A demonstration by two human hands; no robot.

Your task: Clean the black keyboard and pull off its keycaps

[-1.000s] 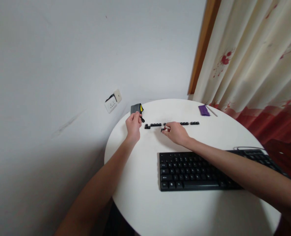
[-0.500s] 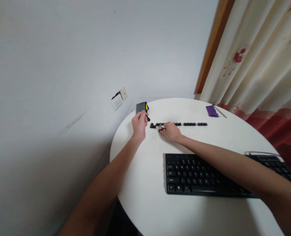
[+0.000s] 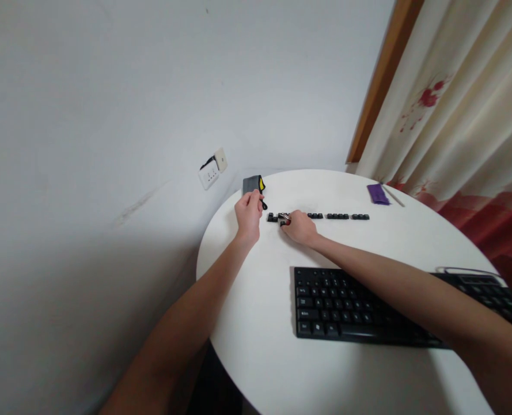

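My right hand (image 3: 299, 228) is closed low over the table, gripping a small tool with a red part and thin metal wires, which looks like a keycap puller (image 3: 285, 218). At its fingertips a loose black keycap (image 3: 282, 223) lies just below a row of black keycaps (image 3: 337, 217); part of that row is hidden behind the hand. Left of the keycap, my left hand (image 3: 248, 214) is closed in a pinch; whatever its fingers hold, if anything, is too small to make out. A grey pouch (image 3: 250, 184) with a yellow patch and black cord lies just behind it.
A black keyboard (image 3: 325, 331) lies across the near side of the round white table (image 3: 256, 311), beneath my right forearm. Far right are a purple cloth (image 3: 378, 194) and a thin pale stick (image 3: 394, 196). A wall with a socket (image 3: 208, 174) borders the left; curtains hang at right.
My right hand has shifted slightly left, and the loose keycap sits a little closer to the row. My left hand stays pinched beside the pouch. The whole view has shifted slightly.
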